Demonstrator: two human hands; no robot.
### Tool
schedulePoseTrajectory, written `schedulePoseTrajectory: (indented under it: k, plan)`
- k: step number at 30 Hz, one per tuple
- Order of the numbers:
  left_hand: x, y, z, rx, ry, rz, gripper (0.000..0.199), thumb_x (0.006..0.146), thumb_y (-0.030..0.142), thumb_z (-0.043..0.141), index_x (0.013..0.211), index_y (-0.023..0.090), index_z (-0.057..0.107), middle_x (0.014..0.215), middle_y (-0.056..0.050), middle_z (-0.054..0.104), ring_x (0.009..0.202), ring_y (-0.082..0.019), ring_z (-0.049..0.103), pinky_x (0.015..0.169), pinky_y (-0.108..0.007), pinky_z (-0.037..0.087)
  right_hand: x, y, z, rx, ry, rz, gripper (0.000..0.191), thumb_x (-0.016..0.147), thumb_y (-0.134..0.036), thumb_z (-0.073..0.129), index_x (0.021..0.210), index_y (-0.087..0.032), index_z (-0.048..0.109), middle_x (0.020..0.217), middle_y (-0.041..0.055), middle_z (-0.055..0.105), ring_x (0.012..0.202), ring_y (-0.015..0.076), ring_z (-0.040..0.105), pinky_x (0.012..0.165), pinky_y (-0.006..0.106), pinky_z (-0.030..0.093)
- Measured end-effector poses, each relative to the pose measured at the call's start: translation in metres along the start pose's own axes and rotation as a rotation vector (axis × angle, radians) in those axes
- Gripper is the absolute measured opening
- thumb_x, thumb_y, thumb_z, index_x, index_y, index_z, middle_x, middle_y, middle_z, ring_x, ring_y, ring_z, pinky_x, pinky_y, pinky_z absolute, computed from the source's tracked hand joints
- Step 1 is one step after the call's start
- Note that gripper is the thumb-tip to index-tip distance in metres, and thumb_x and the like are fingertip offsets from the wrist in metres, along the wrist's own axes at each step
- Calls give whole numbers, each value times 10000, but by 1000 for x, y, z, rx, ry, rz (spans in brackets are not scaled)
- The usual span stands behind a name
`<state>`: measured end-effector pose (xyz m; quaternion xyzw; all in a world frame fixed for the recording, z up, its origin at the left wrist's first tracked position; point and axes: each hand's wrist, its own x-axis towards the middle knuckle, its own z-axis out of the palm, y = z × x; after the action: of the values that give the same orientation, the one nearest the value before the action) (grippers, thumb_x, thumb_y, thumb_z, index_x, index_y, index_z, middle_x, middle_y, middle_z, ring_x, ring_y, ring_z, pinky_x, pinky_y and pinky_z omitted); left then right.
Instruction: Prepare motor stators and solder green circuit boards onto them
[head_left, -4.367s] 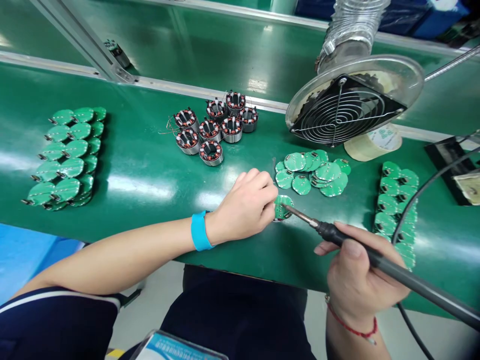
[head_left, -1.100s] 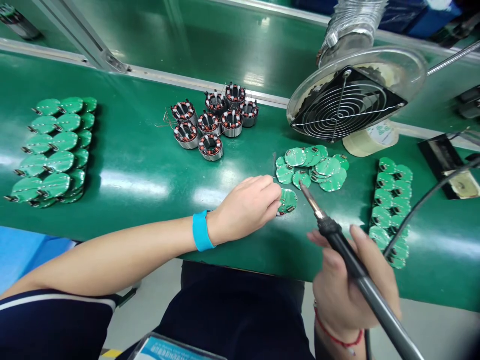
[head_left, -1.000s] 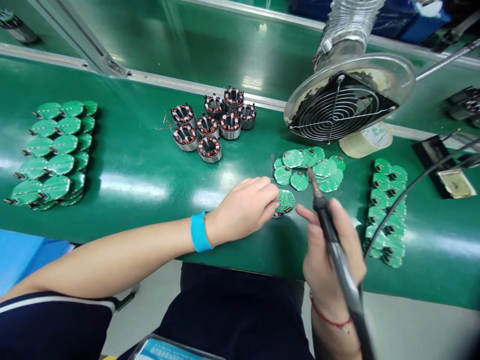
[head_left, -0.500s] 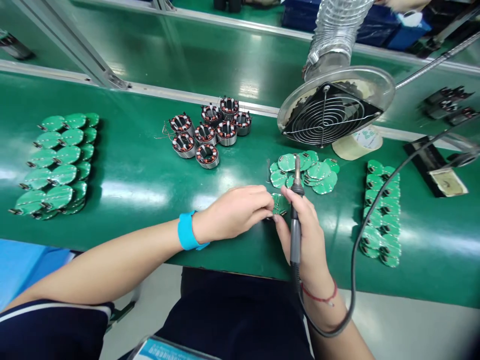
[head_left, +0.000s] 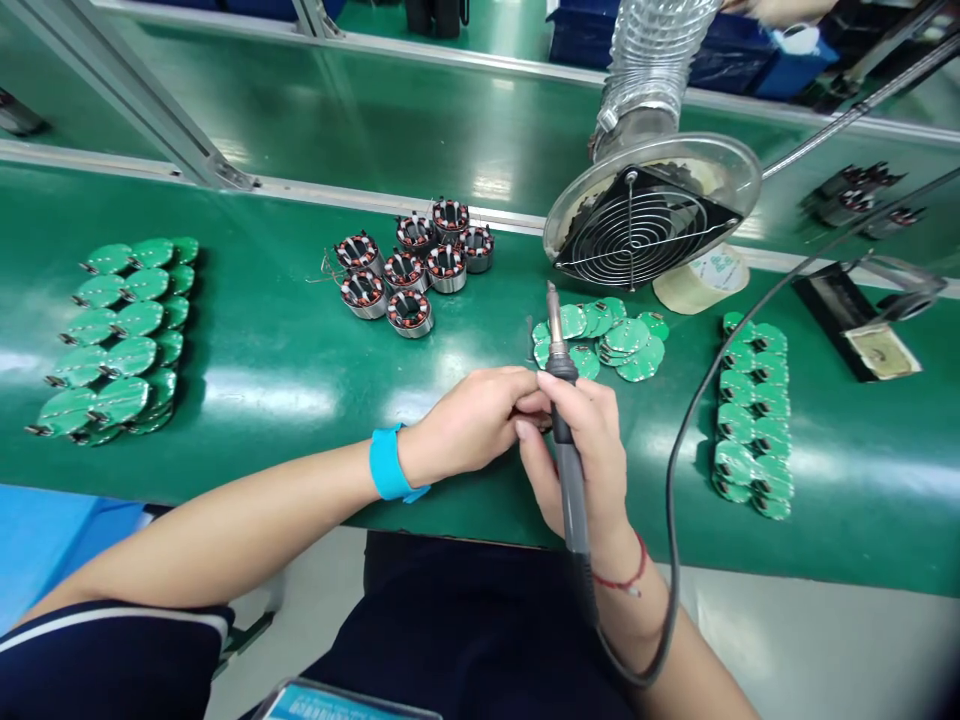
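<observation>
My right hand [head_left: 592, 450] is closed around a soldering iron [head_left: 571, 490], its metal tip pointing up and away over the bench. The fingers of my left hand [head_left: 480, 415] are pinched together and meet my right fingertips. A green circuit board is between them, almost wholly hidden by the fingers, with only a small dark bit showing below. Just beyond the hands lies a loose pile of round green circuit boards [head_left: 634, 335], partly behind the iron.
Stacked rows of boards stand at the left [head_left: 139, 320] and right [head_left: 772, 435]. Several motor stators [head_left: 409, 312] are grouped at the back. A fume extractor [head_left: 634, 235] overhangs the bench, with a tape roll [head_left: 705, 280] and an iron stand [head_left: 847, 325] nearby. The iron's cable [head_left: 671, 520] loops right.
My right hand has shifted left against my left hand, and the iron now tilts leftward. The circuit board, visible between the hands before, is now covered by fingers. The view has shifted slightly.
</observation>
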<state>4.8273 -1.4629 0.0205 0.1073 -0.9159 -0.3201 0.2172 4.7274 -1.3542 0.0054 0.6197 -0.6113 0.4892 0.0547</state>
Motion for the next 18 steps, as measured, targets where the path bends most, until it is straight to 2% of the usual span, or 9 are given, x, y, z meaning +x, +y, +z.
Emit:
schedulePoseTrajectory:
  k: [3,9,12,15,18]
  plan:
    - [0,1,-5,-17,-24,-20,131,793,77,466,701,162,506,727,10,579,659,-109,516,627,-228,417,-1,0,-1,-26,19,23,522,863,-139,542,1336,-331,437,959,15,649,966,203,597,876,394,467]
    - [0,2,-16,-168,-185,-173,76,841,158,530,773,153,563,727,26,537,615,-82,494,585,-199,407,-15,11,-13,-118,11,118,429,857,-134,563,1263,-259,504,839,6,672,858,196,602,816,375,463]
    - [-2,2,-13,-88,-153,-135,82,834,140,521,758,155,547,724,23,518,633,-94,479,597,-214,395,-24,17,-17,-176,-9,93,422,849,-130,566,1249,-252,519,875,17,701,917,216,609,851,407,460]
    - [-5,4,-7,81,-99,-66,92,827,126,496,746,161,523,731,10,508,675,-118,467,616,-239,381,-33,19,-22,-135,65,120,467,843,-99,556,1279,-260,511,932,30,721,985,230,617,902,448,461]
    - [-7,6,-4,180,-86,-8,112,844,136,464,745,168,507,742,-1,503,689,-131,456,617,-250,378,-46,17,-32,-25,140,149,518,834,-87,570,1319,-256,499,915,40,718,869,222,663,808,424,524]
